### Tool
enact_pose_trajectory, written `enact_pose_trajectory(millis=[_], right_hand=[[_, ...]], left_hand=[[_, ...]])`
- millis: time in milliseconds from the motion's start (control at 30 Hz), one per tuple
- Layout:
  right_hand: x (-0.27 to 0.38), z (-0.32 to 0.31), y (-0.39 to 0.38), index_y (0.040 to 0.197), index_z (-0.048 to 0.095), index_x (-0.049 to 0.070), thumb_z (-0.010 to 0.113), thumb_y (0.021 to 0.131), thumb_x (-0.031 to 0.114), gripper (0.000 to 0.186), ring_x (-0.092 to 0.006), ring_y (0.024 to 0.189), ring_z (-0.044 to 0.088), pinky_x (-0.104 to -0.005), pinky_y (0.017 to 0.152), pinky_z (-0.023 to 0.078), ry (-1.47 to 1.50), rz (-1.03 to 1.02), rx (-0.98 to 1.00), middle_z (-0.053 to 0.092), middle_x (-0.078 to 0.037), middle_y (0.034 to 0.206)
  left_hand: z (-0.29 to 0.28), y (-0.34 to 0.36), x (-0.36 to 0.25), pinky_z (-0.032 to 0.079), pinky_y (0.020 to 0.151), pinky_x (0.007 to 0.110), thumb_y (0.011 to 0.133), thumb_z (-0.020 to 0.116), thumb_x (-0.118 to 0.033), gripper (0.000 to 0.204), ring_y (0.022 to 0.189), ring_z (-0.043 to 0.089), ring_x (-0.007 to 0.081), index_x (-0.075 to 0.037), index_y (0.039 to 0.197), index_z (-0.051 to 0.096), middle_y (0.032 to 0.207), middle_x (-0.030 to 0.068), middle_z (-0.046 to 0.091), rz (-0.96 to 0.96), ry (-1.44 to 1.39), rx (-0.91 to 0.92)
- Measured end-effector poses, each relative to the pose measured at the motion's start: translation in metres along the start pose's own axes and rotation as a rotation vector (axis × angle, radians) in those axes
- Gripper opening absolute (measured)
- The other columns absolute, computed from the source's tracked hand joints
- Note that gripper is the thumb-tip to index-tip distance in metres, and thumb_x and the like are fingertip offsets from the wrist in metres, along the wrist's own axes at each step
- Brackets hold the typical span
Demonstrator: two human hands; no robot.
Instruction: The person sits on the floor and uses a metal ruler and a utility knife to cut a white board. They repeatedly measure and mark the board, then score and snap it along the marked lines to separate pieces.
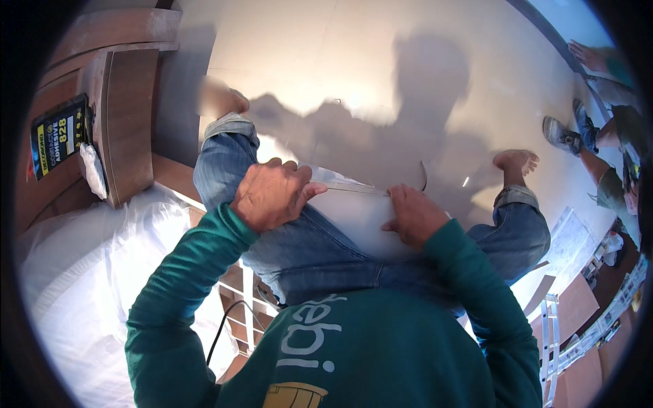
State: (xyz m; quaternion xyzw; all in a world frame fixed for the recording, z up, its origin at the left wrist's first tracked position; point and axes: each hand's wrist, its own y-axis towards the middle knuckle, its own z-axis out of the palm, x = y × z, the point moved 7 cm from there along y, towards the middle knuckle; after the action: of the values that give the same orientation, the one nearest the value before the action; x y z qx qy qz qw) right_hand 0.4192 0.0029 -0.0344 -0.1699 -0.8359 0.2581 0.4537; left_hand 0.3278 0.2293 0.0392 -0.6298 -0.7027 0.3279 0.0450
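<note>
In front of my lap, a thin pale strip [350, 187] spans the gap between my hands. My left hand [275, 196] is closed round its left end, thumb pressed along it. At its right end my right hand [416, 216] pinches it with bent fingers. Just below lies a smooth white surface [357, 221] between my thighs; I cannot tell whether the strip is its edge or a separate piece. A thin dark curved piece [424, 175] shows just beyond my right hand. My legs in blue jeans [320, 251] are spread, feet bare.
A broad pale panel [306, 41] bears my shadow. At left, brown wooden boards [129, 126] hold a black-and-yellow adhesive container [60, 136]. Clear plastic sheeting [88, 272] spreads below. On the right are another person's sneaker [562, 136] and hand [589, 56], plus a metal ladder [549, 340].
</note>
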Motion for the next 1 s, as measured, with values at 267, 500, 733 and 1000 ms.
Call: enact_pose_trajectory(millis=[267, 500, 733, 1000], right_hand=[[-0.012, 0.007, 0.009, 0.126, 0.049, -0.005, 0.081, 0.090, 0.032, 0.061, -0.0456, 0.113, 0.063, -0.0500, 0.100, 0.049, -0.068, 0.049, 0.119, 0.062, -0.027, 0.119], [0.010, -0.003, 0.012, 0.123, 0.050, -0.005, 0.080, 0.091, 0.035, 0.059, -0.0461, 0.117, 0.063, -0.0523, 0.102, 0.048, -0.041, 0.050, 0.116, 0.062, -0.028, 0.121], [0.020, 0.007, 0.035, 0.126, 0.049, -0.007, 0.077, 0.094, 0.034, 0.059, -0.0467, 0.119, 0.061, -0.0514, 0.101, 0.049, 0.003, 0.018, 0.070, 0.062, -0.029, 0.124], [0.019, 0.004, 0.042, 0.120, 0.049, -0.004, 0.076, 0.095, 0.034, 0.053, -0.0472, 0.118, 0.063, -0.0523, 0.101, 0.050, -0.013, 0.094, 0.205, 0.064, -0.028, 0.121]], left_hand=[[0.024, 0.019, 0.022, 0.058, 0.071, 0.051, 0.107, 0.051, -0.051, 0.050, 0.081, 0.072, 0.0398, -0.006, 0.095, 0.069, 0.084, 0.0177, 0.073, 0.045, -0.035, 0.024], [0.012, 0.004, 0.025, 0.058, 0.073, 0.050, 0.110, 0.044, -0.052, 0.055, 0.086, 0.071, 0.0375, -0.007, 0.090, 0.069, 0.082, 0.0163, 0.070, 0.025, -0.014, -0.015], [0.005, -0.004, 0.052, 0.057, 0.072, 0.051, 0.111, 0.034, -0.058, 0.066, 0.081, 0.071, 0.0380, -0.008, 0.094, 0.072, 0.083, 0.0185, 0.071, -0.049, -0.019, 0.087], [0.018, 0.005, 0.063, 0.059, 0.079, 0.051, 0.110, 0.027, -0.064, 0.075, 0.087, 0.074, 0.0388, -0.009, 0.102, 0.078, 0.084, 0.0180, 0.074, -0.051, -0.040, 0.170]])
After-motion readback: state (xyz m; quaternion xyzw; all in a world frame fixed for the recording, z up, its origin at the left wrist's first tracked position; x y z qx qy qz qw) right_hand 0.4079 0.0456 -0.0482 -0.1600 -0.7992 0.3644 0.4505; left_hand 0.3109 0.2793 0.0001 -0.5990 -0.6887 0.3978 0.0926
